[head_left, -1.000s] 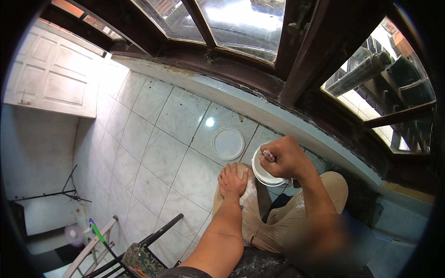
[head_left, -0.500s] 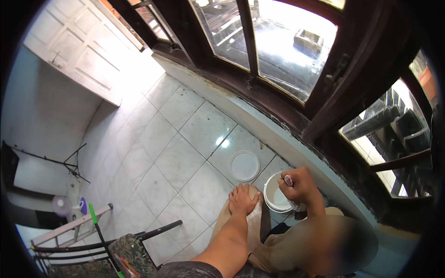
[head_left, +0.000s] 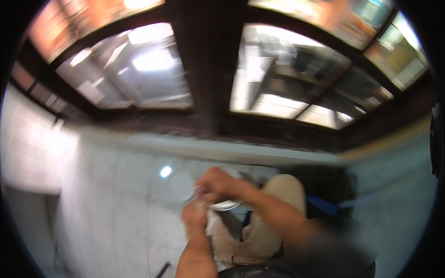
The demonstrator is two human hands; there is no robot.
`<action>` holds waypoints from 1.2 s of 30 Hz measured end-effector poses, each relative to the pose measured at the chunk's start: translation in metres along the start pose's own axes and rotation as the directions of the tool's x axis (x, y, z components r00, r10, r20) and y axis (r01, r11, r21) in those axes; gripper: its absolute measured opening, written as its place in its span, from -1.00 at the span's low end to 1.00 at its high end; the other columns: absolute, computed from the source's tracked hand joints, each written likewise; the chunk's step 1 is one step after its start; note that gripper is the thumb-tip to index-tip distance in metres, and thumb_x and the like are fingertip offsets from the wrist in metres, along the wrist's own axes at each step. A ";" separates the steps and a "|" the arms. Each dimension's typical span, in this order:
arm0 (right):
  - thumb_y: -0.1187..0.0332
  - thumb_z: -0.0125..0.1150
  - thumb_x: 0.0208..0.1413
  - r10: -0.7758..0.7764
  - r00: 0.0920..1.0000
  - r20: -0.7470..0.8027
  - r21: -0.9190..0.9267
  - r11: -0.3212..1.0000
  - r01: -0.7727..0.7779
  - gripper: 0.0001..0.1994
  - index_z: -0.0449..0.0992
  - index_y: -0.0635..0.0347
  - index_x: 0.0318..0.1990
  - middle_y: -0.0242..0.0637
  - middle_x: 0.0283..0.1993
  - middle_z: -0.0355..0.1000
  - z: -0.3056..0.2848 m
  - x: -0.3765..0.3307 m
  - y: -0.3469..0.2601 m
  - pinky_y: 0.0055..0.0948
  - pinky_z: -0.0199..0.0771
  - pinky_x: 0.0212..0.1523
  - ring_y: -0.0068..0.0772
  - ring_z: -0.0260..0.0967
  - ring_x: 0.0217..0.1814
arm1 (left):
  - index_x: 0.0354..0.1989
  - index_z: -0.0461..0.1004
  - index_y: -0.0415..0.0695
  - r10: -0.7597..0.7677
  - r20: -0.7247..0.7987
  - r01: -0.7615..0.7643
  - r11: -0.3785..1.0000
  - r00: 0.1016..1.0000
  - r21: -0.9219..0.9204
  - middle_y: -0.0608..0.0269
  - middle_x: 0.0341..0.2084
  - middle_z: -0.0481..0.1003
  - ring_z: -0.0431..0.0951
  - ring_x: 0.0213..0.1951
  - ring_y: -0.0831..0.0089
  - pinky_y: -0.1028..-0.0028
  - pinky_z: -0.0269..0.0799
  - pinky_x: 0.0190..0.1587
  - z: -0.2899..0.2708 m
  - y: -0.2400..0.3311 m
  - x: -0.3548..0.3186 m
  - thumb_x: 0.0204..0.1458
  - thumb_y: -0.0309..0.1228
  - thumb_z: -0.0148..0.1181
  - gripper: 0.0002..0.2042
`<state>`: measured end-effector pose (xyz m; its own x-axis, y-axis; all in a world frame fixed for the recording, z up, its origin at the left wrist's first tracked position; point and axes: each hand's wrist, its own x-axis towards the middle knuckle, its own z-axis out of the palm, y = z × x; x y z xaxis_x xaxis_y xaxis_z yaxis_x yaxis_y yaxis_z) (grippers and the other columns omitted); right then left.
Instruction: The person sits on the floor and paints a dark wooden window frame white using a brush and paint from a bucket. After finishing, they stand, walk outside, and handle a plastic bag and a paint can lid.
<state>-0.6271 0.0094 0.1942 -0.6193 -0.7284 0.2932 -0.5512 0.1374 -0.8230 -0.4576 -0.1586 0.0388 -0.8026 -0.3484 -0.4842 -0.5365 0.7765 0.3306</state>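
Head view: two hands, left (head_left: 194,217), right (head_left: 215,183), one white bucket (head_left: 227,204); fingers' grip too blurred to tell.

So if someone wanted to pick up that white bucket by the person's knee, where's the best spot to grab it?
Probably the rim of the white bucket, from above on the near side. It stands upright and open on the tiled floor, but the right hand covers most of it. The picture is too blurred to show a handle.

Both forearms rise from the lower edge and meet near the middle. The right hand (head_left: 217,183) sits higher, fingers curled downward, probably pinching something, though blur hides the grip. The left hand (head_left: 194,217) lies just below it, knuckles up, wrist straight, almost touching the right.
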 end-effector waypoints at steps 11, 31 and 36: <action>0.33 0.33 0.04 -0.064 0.976 -0.207 -0.094 0.995 0.045 -0.71 0.48 0.22 -0.66 0.05 -0.61 0.42 0.016 -0.015 -0.023 0.17 0.34 -0.45 0.37 0.39 -0.50 | 0.34 0.59 -0.17 0.025 -0.119 -0.010 0.992 0.993 0.125 -0.20 0.30 0.55 0.52 0.33 -0.21 -0.21 0.41 0.35 0.011 0.003 -0.030 0.44 0.21 0.02 -0.32; 0.23 0.40 0.06 -0.128 0.975 -0.182 -0.175 0.980 0.096 -0.76 0.60 0.13 -0.55 -0.02 -0.54 0.52 0.021 0.010 0.001 0.12 0.40 -0.41 0.22 0.48 -0.48 | -0.01 0.64 -0.04 0.394 -0.274 -0.274 0.880 0.877 0.388 -0.02 0.05 0.65 0.66 -0.01 -0.17 -0.20 0.57 0.03 0.044 -0.042 0.004 0.48 0.20 -0.01 -0.47; 0.22 0.41 -0.04 -0.054 0.983 -0.173 -0.128 0.991 0.032 -0.80 0.58 0.08 -0.55 -0.09 -0.55 0.50 0.014 0.006 -0.012 0.09 0.34 -0.42 0.15 0.42 -0.51 | -0.02 0.64 -0.04 0.395 -0.287 -0.300 0.898 0.873 0.322 -0.01 0.04 0.65 0.67 -0.02 -0.17 -0.20 0.57 0.02 0.043 0.000 -0.007 0.48 0.19 0.00 -0.47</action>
<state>-0.6168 -0.0064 0.1988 -0.6762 -0.6073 0.4170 -0.6377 0.1991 -0.7441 -0.4413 -0.1334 0.0074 -0.9871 -0.1486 -0.0593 -0.1571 0.9708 0.1814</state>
